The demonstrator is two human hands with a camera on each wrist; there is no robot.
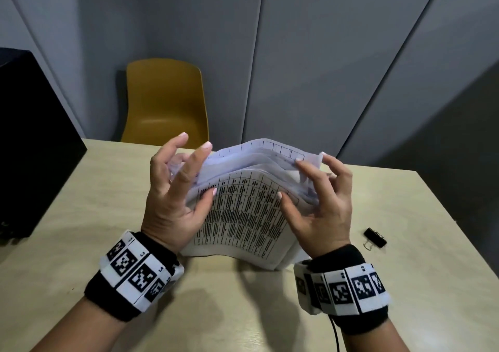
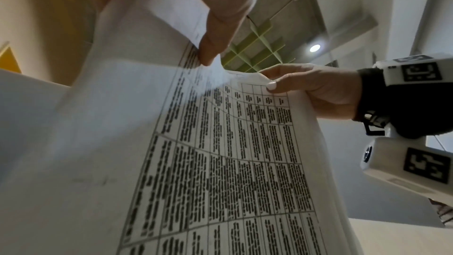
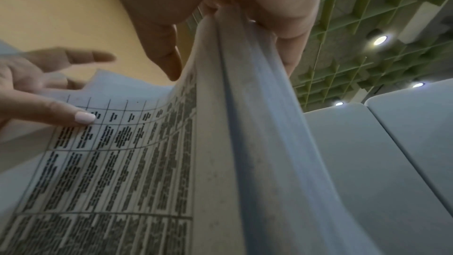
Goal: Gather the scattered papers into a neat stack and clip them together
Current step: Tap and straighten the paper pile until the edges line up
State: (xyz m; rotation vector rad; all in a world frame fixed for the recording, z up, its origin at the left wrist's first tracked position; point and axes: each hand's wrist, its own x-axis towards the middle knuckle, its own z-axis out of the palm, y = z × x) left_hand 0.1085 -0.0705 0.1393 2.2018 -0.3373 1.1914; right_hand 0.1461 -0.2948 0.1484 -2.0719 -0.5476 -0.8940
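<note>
A bundle of white papers (image 1: 240,211) printed with tables stands on its lower edge on the beige table (image 1: 89,195), sheets fanned apart at the top. My left hand (image 1: 178,187) holds its left side, thumb on the front sheet and fingers spread behind. My right hand (image 1: 316,197) holds the right side, thumb on the front and fingertips at the top corner. In the left wrist view the printed sheet (image 2: 235,162) fills the frame, with my right hand (image 2: 316,88) at its far edge. The right wrist view shows the sheet edges (image 3: 245,123) running up into my palm. A black binder clip (image 1: 374,237) lies on the table to the right.
A yellow chair (image 1: 164,100) stands behind the table's far edge. A black box (image 1: 29,146) sits at the left end of the table. Grey wall panels (image 1: 324,54) rise behind. A black cable (image 1: 334,332) hangs from my right wrist.
</note>
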